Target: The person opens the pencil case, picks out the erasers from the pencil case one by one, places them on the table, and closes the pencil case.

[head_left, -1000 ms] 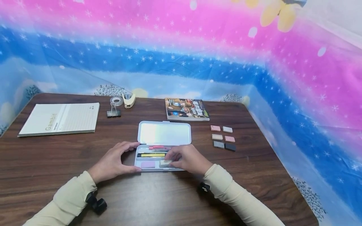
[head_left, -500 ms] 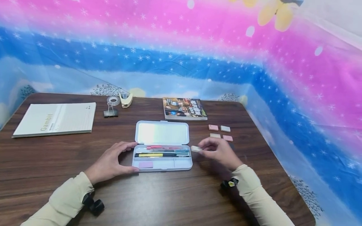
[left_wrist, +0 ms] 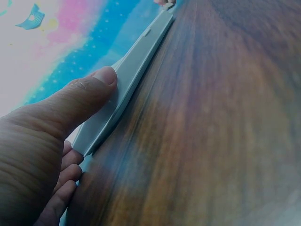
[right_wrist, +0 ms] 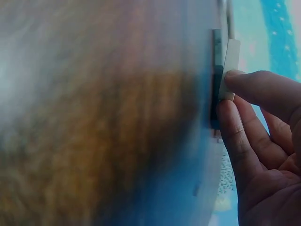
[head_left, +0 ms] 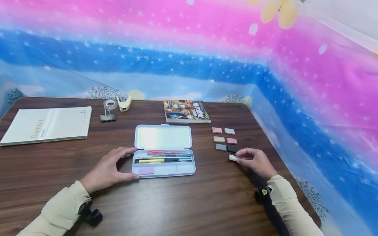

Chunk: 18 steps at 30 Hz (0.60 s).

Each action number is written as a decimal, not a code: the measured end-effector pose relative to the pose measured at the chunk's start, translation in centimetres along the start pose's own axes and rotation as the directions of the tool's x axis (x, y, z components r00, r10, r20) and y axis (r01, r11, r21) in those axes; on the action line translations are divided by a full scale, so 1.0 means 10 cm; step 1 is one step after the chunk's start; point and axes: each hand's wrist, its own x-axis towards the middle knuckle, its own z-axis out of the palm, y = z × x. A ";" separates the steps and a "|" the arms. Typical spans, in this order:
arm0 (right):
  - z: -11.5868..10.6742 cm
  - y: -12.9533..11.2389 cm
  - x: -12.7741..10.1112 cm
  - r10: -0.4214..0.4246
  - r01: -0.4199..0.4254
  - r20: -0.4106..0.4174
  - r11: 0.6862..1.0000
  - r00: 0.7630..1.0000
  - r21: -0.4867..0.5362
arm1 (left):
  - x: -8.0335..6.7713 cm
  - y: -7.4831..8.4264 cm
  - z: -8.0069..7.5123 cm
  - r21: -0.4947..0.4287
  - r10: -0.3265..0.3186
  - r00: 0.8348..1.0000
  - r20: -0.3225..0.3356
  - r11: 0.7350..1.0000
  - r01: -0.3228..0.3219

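Observation:
An opened white pencil case [head_left: 186, 168] lies on the table, its lid [head_left: 163, 137] tipped back. My left hand [head_left: 107, 168] holds it by the left end, thumb along the front side and fingers at the back corner. Inside are several pens [head_left: 159, 160] and a lilac eraser [head_left: 146, 170] in the front compartment. Off to the right, my right hand [head_left: 257, 162] pinches a small white eraser [right_wrist: 230, 63] between thumb and fingers. It hovers just in front of several erasers set in paired rows, close to the black eraser [head_left: 232, 149] and the grey eraser [head_left: 220, 147].
Further back in those rows lie a cream eraser [head_left: 219, 139], pink ones and a white one [head_left: 229, 131]. A comic-style book [head_left: 187, 111] is behind the case. To the left are a notebook [head_left: 47, 124], a binder clip [head_left: 107, 117], a tape roll [head_left: 110, 104] and a stapler [head_left: 124, 103].
My right hand has lifted the white eraser out of the case's front compartment and carried it right, to the eraser rows. My left hand stays on the case.

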 end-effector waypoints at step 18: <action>0.02 0.06 0.01 0.053 -0.051 -0.043 0.997 0.998 0.056 | 0.00 -0.01 0.00 0.014 -0.003 1.000 0.004 1.000 0.003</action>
